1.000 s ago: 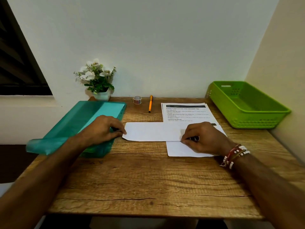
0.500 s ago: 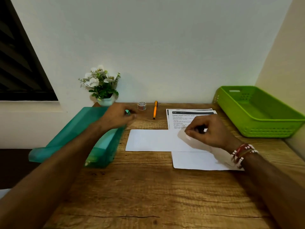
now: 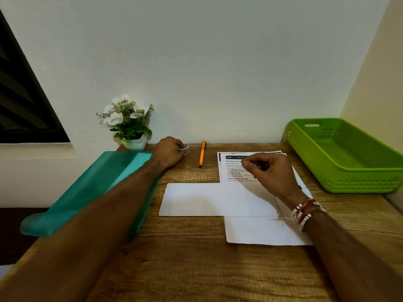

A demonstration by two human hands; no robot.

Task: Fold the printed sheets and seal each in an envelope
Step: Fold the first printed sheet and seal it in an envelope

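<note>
Wooden desk (image 3: pixel 196 269): white rectangular envelope (image 3: pixel 196 199) flat at centre, overlapping white printed paper sheet (image 3: pixel 261 231). Left hand (image 3: pixel 169 152) grasping small clear tape roll (image 3: pixel 185 148) at back edge. Right hand (image 3: pixel 269 172) curled above sheet, contents indiscernible.

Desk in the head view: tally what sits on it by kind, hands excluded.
Containers: 2, teal tray and green basket
Paper: 2, envelope and printed sheets pile
Pen: 1
Tape roll: 1
Potted flowers: 1
Total: 7
</note>
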